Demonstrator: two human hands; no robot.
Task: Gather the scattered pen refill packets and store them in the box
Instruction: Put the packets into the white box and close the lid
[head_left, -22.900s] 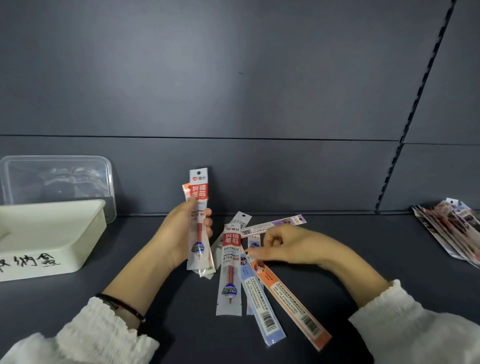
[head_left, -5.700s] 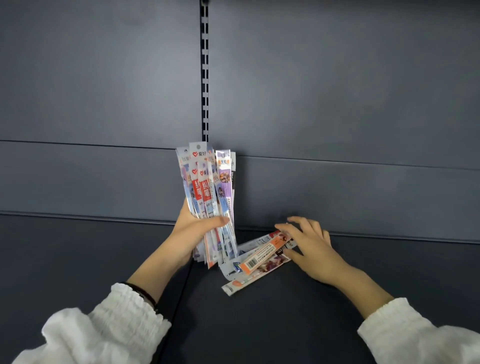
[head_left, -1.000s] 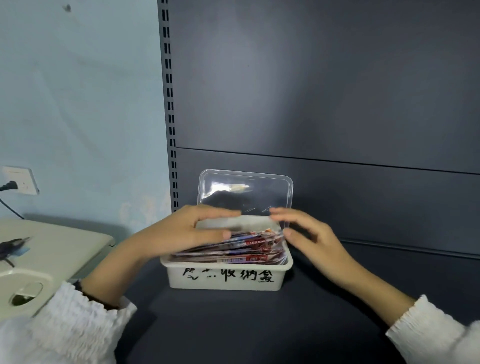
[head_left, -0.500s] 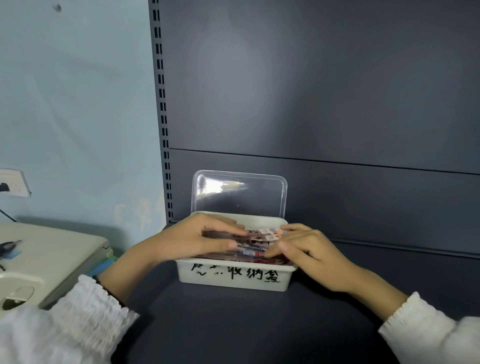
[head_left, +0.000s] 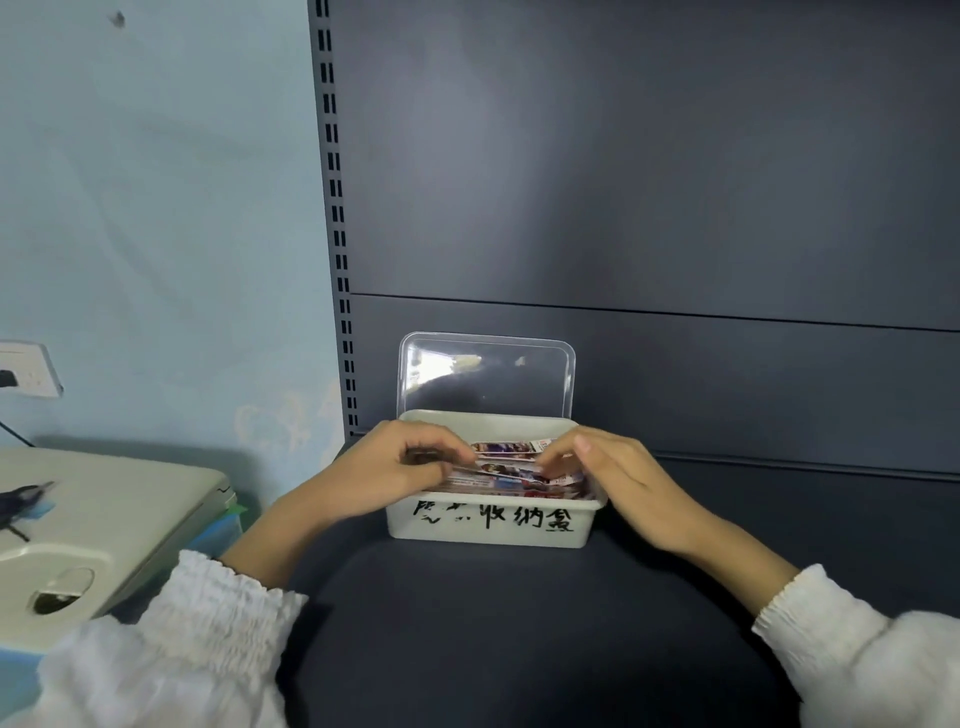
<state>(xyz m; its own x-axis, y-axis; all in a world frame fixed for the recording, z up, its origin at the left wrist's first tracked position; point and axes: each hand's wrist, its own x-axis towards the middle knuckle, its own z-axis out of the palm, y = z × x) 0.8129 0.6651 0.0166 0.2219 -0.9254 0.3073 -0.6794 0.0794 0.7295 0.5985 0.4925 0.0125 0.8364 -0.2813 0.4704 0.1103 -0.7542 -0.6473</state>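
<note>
A white box (head_left: 493, 531) with black handwritten characters on its front stands on the dark shelf, near the back panel. Its clear lid (head_left: 488, 379) stands upright behind it. A stack of pen refill packets (head_left: 511, 470) lies flat inside, reaching about the rim. My left hand (head_left: 384, 478) grips the stack's left end with curled fingers and thumb. My right hand (head_left: 623, 478) curls its fingers over the stack's right end. The hands hide both ends of the packets.
A beige machine (head_left: 104, 519) sits low at the left, beside the shelf's edge. A wall socket (head_left: 26, 369) is on the pale blue wall. A slotted upright (head_left: 337, 234) marks the shelf's left side. The dark shelf surface (head_left: 493, 623) stretches in front of the box.
Since a second ago both hands have dropped from above the box onto the packets and closed in on the stack's ends. The stack sits lower in the box.
</note>
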